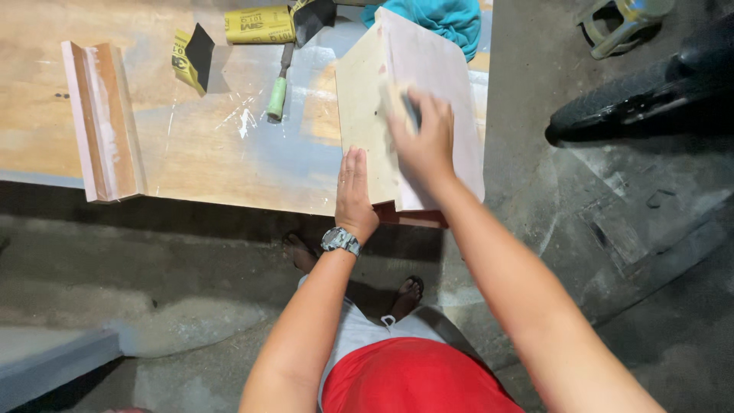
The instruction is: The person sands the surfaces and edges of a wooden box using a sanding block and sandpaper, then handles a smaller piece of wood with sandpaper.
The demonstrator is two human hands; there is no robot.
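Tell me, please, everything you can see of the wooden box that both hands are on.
The wooden box looks like pale plywood, its panels joined at an angle, the right face tinged pinkish-white. It rests on the table at the right end, reaching past the near edge. The left hand lies flat against its near left face; the right hand presses on the top face, a blurred dark piece under its fingers.

A long L-shaped wooden piece [103, 122] is laid on the plywood table [206, 153]. A green-handled chisel [279, 84] is seen between folded yellow sandpaper [191, 57] and a teal cloth [447, 19]. A tyre [642, 92] is seen at right.
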